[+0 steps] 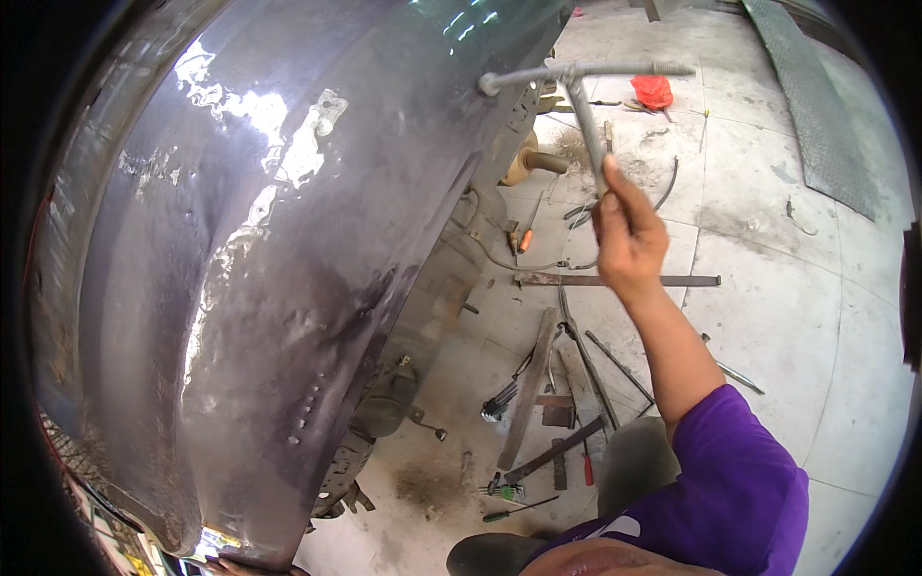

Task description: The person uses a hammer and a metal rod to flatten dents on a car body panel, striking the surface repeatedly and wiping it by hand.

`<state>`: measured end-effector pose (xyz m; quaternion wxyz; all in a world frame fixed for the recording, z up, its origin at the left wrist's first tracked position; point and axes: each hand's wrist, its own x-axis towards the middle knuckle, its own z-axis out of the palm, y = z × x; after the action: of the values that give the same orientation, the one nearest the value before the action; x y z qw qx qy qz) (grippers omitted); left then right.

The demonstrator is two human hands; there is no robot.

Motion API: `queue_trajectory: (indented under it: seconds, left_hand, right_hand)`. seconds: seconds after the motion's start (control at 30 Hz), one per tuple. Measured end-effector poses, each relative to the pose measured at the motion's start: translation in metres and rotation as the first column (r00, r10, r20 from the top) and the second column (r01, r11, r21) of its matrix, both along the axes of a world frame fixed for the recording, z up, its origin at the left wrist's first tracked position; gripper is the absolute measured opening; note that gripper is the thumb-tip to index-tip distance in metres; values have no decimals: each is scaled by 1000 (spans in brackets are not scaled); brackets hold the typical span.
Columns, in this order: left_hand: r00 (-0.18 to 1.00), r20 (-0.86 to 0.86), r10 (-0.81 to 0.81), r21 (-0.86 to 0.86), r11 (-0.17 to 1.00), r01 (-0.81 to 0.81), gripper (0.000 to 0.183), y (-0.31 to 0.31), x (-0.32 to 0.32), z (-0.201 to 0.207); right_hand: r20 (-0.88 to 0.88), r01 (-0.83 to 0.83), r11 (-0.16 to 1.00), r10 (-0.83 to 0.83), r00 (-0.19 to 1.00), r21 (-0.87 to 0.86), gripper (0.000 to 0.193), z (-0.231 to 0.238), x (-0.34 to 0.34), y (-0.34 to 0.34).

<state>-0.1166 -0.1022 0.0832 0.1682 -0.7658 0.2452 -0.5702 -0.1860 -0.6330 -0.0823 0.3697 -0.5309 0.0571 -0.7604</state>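
A person's right hand (629, 235) grips the shaft of a grey T-handle wrench (586, 91), raised beside a dark vehicle body panel (288, 240); tools litter the concrete floor (797, 288); the left hand is out of sight

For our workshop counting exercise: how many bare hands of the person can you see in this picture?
1. The right hand is raised at centre, gripping the stem of a grey metal T-shaped wrench. The left hand may be hidden behind the dark dented car body panel.

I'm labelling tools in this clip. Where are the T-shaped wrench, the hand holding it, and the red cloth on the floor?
T-shaped wrench (583, 101): head view, on its grey shaft.
Right hand (629, 240): head view, back of the hand.
Red cloth (653, 90): head view, middle of the bundle.
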Motion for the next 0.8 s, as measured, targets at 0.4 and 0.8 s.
queue_trajectory:
  seconds: [0.4,0.8]
  left_hand:
    - [993,71,-91,32,996,89,65,-5,7,8]
    - [975,66,-214,6,977,214,76,-13,17,17]
  right_hand:
    - [11,-64,975,63,998,213,34,1,0,-12]
    - [140,-73,973,43,989,218,33,57,0,-29]
